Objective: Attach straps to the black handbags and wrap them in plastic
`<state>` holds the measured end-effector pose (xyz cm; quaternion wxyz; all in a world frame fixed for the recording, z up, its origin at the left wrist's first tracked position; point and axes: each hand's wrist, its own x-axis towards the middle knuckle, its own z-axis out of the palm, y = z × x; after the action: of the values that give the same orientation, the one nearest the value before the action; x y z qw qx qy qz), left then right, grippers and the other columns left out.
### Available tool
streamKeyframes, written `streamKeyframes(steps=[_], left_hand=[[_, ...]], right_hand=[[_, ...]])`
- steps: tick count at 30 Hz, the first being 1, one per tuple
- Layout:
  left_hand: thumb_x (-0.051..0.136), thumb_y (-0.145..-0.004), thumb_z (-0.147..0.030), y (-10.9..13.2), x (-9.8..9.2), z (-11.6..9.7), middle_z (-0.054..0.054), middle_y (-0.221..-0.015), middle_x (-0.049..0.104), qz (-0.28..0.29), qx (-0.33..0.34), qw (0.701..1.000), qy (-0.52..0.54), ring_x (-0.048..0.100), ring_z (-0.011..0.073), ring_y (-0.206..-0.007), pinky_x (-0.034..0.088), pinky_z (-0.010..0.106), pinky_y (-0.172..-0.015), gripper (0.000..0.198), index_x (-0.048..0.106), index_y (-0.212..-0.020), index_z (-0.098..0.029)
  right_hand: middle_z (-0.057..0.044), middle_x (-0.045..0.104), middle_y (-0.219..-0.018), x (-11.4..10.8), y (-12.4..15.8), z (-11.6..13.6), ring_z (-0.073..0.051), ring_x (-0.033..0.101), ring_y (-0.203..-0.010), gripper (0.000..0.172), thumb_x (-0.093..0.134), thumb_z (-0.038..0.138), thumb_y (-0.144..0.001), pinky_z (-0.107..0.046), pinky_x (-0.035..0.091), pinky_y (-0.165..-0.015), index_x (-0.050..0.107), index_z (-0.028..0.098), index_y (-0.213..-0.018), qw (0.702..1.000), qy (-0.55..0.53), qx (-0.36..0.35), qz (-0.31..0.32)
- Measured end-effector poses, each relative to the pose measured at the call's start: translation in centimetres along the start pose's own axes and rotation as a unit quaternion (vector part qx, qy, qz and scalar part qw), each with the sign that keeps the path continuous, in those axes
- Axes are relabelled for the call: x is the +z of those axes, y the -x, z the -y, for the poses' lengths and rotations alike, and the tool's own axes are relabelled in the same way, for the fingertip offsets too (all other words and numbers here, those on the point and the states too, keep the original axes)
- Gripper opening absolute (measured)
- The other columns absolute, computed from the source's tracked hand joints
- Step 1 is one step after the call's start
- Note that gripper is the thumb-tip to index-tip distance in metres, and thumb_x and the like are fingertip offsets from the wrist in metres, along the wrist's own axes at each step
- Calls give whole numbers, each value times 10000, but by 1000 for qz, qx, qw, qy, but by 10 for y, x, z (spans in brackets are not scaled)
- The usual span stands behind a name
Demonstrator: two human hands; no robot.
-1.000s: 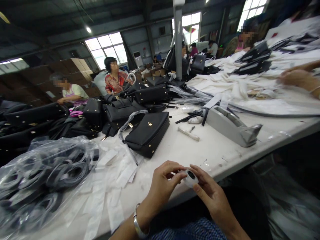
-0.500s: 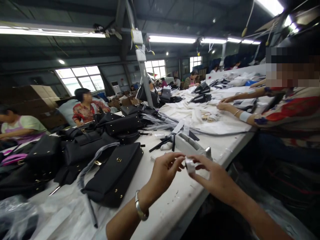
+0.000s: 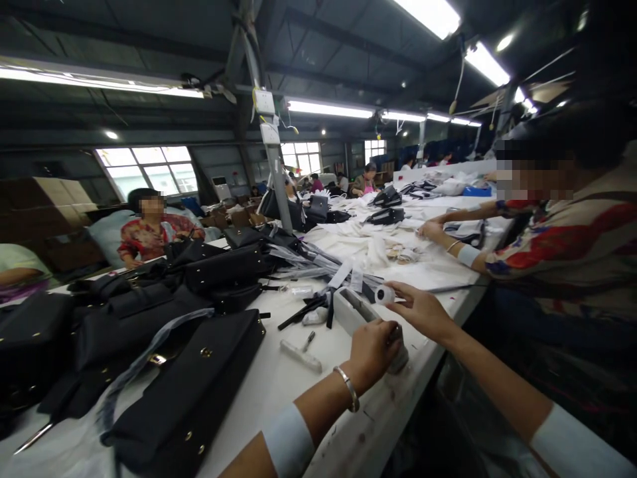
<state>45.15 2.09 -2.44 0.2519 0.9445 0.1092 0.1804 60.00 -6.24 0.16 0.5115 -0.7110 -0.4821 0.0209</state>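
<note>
My right hand pinches a small white roll of tape by its edge; its dark round core faces me. Just below is a pale grey tape dispenser, its rear slot showing. My left hand, with a silver bangle at the wrist, is curled round the dispenser's front end. Its fingertips are partly hidden, and the cutter end is mostly covered. Left of that hand, a white T-shaped tool lies on the white table.
Black handbags with gold fittings crowd the left side. Grey plastic-wrapped straps and black strips lie beyond the dispenser. A co-worker works at the right; another person sits across the table. A post rises behind the bags.
My hands have parted: the left moved down onto the dispenser, while the right keeps the tape roll, now above the dispenser. The view has shifted, and the T-shaped tool shows more fully.
</note>
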Motion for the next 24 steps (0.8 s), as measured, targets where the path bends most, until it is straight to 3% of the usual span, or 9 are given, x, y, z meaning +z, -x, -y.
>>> streamKeyframes(steps=[6,11,14,16,19,24], left_hand=[[626,-846,-172,37,-17,10,42,-1004,753,4,6,1000,1,697,218,-885,553,311,-829,331,698,-1163,-233],[610,-850,-128,54,-19,13,57,-1172,720,-5,23,998,57,693,208,-955,563,307,-883,425,626,-1266,-213],[633,-826,-124,69,-25,12,73,-1370,619,2,30,995,96,700,181,-900,585,311,-871,587,519,-1389,-241],[645,-817,-133,83,-32,8,68,-1457,551,5,19,994,106,710,173,-893,591,313,-876,575,547,-1366,-274],[652,-822,-171,104,-44,-1,50,-1445,574,1,9,994,113,728,186,-919,581,326,-913,413,670,-1216,-294],[686,-776,-182,142,-44,-5,74,-1339,661,1,31,988,152,731,132,-673,611,257,-772,389,723,-1154,-265]], right_hand=[[-66,747,-1182,34,-23,-6,-258,721,-1045,439,708,283,-789,-387,605,-907,684,214,-1222,995,26,-50,88],[-116,725,-1218,57,-29,-9,-318,646,-1164,424,715,223,-769,-499,488,-1037,711,203,-1193,985,108,-74,114],[-114,741,-1164,61,-30,-10,-320,642,-1149,423,726,167,-732,-496,478,-1036,734,203,-1153,975,153,-86,137],[-111,730,-1183,60,-30,-10,-334,587,-1225,423,738,147,-709,-501,440,-1073,750,210,-1127,968,178,-96,149],[-121,687,-1256,58,-30,-7,-358,493,-1321,409,745,129,-688,-522,369,-1127,771,214,-1087,956,208,-115,170],[-110,690,-1218,54,-31,-1,-322,551,-1255,413,729,139,-716,-485,407,-1099,760,234,-1117,939,225,-143,217]])
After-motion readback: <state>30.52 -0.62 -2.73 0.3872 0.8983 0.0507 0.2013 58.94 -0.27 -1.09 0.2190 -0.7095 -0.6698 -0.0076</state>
